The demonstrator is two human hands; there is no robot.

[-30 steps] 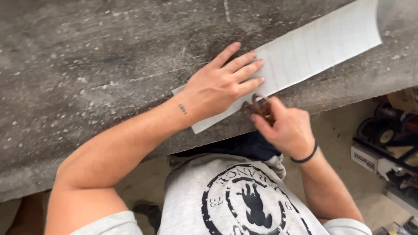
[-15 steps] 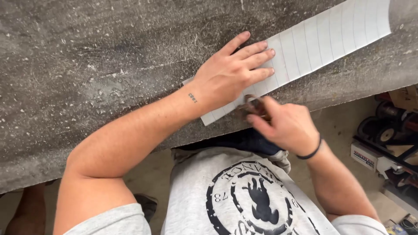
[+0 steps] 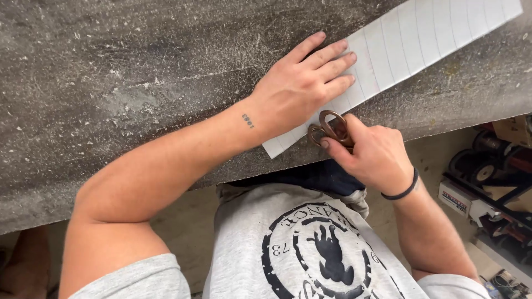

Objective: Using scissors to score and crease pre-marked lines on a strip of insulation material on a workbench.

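Pressing my left hand (image 3: 299,88) flat, fingers spread, on long white line-ruled paper strip (image 3: 410,50); right hand (image 3: 371,155) gripping brown metal-looped scissors (image 3: 328,128) at near edge.

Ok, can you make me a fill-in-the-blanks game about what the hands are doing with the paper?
1. The left hand lies flat on the white ____ strip.
2. The right hand grips a pair of brown-handled ____.
3. The strip is marked with thin, evenly spaced ____.
4. A black band sits around the ____ wrist.

Missing words: paper; scissors; lines; right
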